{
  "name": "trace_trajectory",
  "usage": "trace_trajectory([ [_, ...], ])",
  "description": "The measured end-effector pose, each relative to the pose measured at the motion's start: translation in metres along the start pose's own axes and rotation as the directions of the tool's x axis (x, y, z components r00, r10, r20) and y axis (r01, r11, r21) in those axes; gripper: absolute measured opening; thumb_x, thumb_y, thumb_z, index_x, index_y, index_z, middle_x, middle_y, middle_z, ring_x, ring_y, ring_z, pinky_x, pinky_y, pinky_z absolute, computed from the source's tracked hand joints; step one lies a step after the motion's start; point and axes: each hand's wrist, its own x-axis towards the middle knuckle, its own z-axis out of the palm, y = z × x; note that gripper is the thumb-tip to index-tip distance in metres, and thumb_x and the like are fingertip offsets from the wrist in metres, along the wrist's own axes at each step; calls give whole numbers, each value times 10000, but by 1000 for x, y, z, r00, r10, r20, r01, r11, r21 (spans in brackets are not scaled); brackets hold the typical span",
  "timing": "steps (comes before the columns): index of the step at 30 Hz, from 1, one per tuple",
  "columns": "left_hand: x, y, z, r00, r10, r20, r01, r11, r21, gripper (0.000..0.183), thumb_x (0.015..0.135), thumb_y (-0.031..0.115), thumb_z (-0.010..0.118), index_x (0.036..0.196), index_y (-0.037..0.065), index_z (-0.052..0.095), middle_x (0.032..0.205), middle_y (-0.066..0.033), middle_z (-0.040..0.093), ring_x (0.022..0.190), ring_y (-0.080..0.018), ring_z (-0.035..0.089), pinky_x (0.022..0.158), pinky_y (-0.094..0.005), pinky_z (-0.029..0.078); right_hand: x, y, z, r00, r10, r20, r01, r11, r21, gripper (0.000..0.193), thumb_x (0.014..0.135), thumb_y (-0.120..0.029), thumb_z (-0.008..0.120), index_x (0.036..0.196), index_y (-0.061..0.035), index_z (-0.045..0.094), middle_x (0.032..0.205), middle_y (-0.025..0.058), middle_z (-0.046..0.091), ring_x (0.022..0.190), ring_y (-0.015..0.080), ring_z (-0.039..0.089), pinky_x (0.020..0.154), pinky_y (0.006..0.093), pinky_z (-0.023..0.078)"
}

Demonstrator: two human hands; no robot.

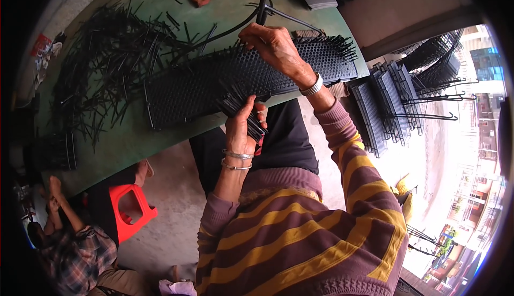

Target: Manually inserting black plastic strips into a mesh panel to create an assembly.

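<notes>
My left hand [241, 127] closed around a bundle of black sticks [239, 107]; my right hand [270, 44] pinched one stick into the black perforated panel [214, 82] (lying flat on the green table [134, 141]).

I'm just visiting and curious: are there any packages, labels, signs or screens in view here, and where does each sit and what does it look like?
Printed wrapper or packet: far left, just off the green table, beside the heap of black sticks; small, crumpled, red and white.
Signboards: far lower right, on street buildings; tiny, colourful, too small to tell apart.
No screens or other labels show.
</notes>
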Motion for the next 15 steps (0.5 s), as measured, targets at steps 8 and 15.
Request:
trace_trajectory([
  [8,1,2,-3,999,16,-37,-17,999,-30,179,879,209,675,895,36,629,700,-46,610,545,-115,537,462,-266,456,-4,0,3,998,-25,-64,24,1000,-12,79,871,-22,585,942,-8,617,762,89,668,698,181,678,617,283,520],
  [15,-1,4,2,998,31,-56,-31,1000,3,174,870,197,680,819,44,618,688,-48,610,541,-118,543,452,-264,453,-3,-8,3,998,-56,-23,54,995,-79,85,870,-21,580,948,-7,612,742,92,654,662,184,664,591,291,505],
])
